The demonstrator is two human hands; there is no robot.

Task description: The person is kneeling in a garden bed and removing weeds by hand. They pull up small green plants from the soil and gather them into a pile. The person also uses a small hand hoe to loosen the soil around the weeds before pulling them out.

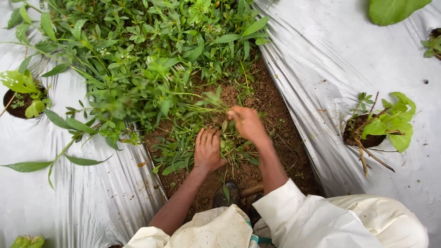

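Observation:
My left hand (207, 149) lies flat, palm down, pressed on low green weeds (177, 154) growing in a strip of brown soil (275, 124). My right hand (247, 123) is closed around a thin bunch of weed stems (204, 106) that stretch away to the left, just above the ground. Both hands sit close together in the middle of the soil strip. I wear white sleeves, and a dark boot toe (227, 193) shows below the hands.
Silver plastic mulch sheets (330, 59) cover the ground on both sides of the soil strip. Dense green weeds (138, 50) fill the strip beyond the hands. Small crop plants grow through holes in the sheet at right (388, 126) and left (23, 94).

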